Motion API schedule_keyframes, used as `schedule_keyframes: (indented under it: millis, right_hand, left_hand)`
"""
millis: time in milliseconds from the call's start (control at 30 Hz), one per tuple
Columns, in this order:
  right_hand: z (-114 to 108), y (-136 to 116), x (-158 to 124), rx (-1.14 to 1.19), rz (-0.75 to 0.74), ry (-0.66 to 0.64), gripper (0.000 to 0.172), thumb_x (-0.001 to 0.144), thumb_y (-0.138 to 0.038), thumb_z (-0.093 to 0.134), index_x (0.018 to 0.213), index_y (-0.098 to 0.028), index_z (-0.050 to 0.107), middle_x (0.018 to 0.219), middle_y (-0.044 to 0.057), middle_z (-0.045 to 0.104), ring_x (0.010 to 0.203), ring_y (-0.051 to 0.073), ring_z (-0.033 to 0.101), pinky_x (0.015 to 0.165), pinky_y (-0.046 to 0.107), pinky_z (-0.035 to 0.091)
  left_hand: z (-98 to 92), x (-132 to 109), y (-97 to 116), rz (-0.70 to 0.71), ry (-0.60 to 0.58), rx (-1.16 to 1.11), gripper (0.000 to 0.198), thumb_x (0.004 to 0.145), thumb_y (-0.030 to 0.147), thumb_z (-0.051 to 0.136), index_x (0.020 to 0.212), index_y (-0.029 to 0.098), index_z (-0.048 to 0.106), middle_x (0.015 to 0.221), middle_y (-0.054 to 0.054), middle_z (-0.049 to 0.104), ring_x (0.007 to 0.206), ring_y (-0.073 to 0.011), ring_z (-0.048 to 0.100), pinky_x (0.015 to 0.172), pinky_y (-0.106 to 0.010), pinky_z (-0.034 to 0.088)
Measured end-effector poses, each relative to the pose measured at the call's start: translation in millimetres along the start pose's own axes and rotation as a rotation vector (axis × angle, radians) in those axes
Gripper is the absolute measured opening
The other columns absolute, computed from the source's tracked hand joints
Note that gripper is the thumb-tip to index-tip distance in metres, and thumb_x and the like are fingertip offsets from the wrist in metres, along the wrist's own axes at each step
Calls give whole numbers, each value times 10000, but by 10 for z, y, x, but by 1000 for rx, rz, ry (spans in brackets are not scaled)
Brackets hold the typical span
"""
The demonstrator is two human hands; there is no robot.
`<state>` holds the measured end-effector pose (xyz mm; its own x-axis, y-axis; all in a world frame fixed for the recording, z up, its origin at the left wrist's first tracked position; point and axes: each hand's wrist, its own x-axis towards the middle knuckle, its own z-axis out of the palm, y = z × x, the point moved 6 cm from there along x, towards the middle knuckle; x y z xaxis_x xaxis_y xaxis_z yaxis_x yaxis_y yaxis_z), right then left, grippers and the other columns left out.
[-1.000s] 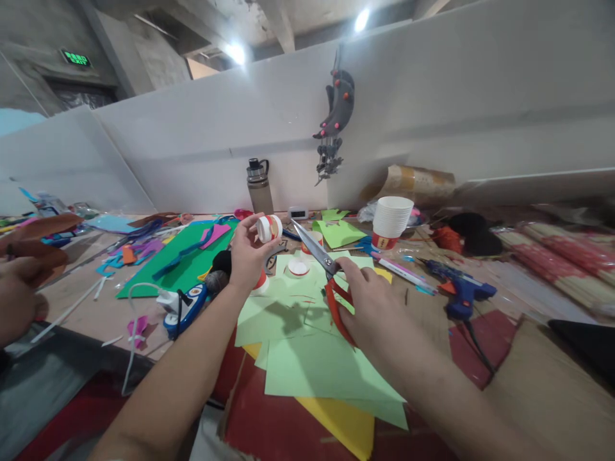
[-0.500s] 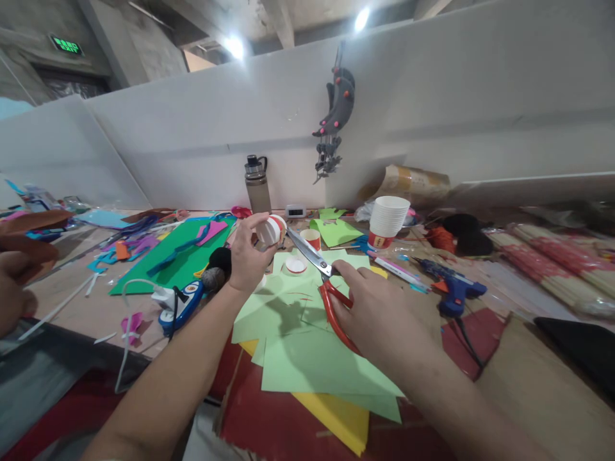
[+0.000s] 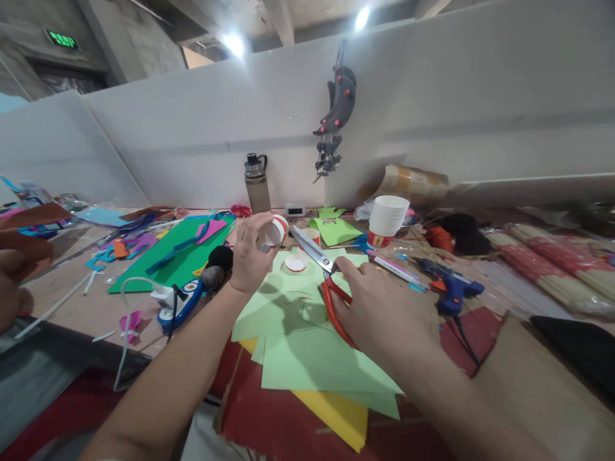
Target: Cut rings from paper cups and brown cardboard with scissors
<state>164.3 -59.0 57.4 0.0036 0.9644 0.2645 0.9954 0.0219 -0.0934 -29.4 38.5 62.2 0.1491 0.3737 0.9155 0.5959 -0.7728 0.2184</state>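
Observation:
My left hand (image 3: 252,250) is closed around a small cut piece of paper cup (image 3: 276,232), white with a red band, its hollow side turned partly toward me. In my right hand (image 3: 368,298) are scissors (image 3: 331,282) with red handles. Their blades point up and left, close to the cup piece; whether they touch it I cannot tell. Behind the blades stands another cup piece (image 3: 310,238) with a red band. A white round cup bottom (image 3: 295,263) with a red rim lies on light green paper sheets (image 3: 317,358) below my hands.
A stack of paper cups (image 3: 388,221) and a blue glue gun (image 3: 454,288) are to the right. A bottle (image 3: 257,186) stands by the white partition. Left lie green sheet (image 3: 158,256) and a blue-white power strip (image 3: 180,304). Another person's hand (image 3: 12,282) is at the far left.
My left hand has turned the cup piece so that more of its hollow inside faces me. The scissors have shifted slightly and remain in my right hand.

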Motion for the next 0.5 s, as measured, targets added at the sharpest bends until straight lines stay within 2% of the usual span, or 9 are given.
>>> schedule_keyframes:
  millis: [267,500]
  right_hand:
    - [-15,-24,-4,-21,-12,-40,285,900,-358,505,1140,-244,607,852,89,644,860,263,633,610,297,380]
    - [-27,-27,-4,-32,0,-60,307,904,-378,512,1166,-250,606,833,78,658,844,253,649,616,292,405]
  left_hand:
    - [32,0,42,37,-46,71,525,728,111,699,1209,256,547,1221,-76,622,1172,-258,562,998,-440,467]
    - [33,11,127,115,-40,108,555,718,40,649,1217,245,522,1208,-74,628,1163,-241,564,981,-413,478]
